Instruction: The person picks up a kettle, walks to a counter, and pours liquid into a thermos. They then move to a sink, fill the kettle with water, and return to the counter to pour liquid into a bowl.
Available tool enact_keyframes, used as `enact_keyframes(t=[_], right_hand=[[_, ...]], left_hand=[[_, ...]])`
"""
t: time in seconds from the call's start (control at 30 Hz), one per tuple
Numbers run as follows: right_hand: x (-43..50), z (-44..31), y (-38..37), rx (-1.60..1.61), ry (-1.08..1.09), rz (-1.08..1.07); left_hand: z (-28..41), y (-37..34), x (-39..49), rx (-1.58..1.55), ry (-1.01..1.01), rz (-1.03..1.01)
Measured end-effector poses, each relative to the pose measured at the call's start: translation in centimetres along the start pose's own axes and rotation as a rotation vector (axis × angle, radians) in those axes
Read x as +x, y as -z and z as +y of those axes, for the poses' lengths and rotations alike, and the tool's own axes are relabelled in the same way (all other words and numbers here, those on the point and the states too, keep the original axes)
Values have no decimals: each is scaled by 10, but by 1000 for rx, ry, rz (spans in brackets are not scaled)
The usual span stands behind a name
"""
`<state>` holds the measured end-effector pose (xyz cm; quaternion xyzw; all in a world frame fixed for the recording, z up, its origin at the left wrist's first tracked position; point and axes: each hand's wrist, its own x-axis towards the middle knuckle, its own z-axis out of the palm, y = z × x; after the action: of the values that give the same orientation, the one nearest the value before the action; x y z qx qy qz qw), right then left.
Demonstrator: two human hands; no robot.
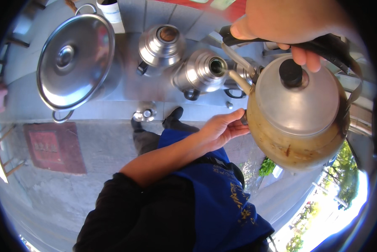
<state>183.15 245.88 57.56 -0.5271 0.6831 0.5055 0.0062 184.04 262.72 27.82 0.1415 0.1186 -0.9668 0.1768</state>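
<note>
A large aluminium kettle [295, 148] with a stained, yellowed body hangs in the air at the right. My right hand [286, 22] is wrapped around its black top handle [336, 53]. Thumb and fingers of my left hand [221, 129] grip a small dark side handle [244, 118] below the spout. The kettle's lid [298, 104], with its black knob, is on. Its spout [240, 82] points left, the tip close to the mouth of an uncorked steel vacuum flask [199, 71]. I cannot tell whether water is flowing.
A corked steel flask [161, 47] stands left of the uncorked one; another flask [243, 71] is partly behind the spout. A lidded steel stockpot [78, 63] occupies the left. Near my feet, a metal flask cap [146, 111] is on the step. A red floor plaque [54, 148] lies lower left.
</note>
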Motion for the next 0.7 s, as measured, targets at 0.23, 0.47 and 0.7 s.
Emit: enact_keyframes(t=[0.23,0.47,0.7], right_hand=[[-13,6,-21,27,85,66],[-33,36,-55,173,115,121],[-89,96,-132,601,106,151]], left_hand=[[-6,-2,12,43,-87,35],[-30,11,16,156,-168,81],[-34,29,22,231,-335,44]])
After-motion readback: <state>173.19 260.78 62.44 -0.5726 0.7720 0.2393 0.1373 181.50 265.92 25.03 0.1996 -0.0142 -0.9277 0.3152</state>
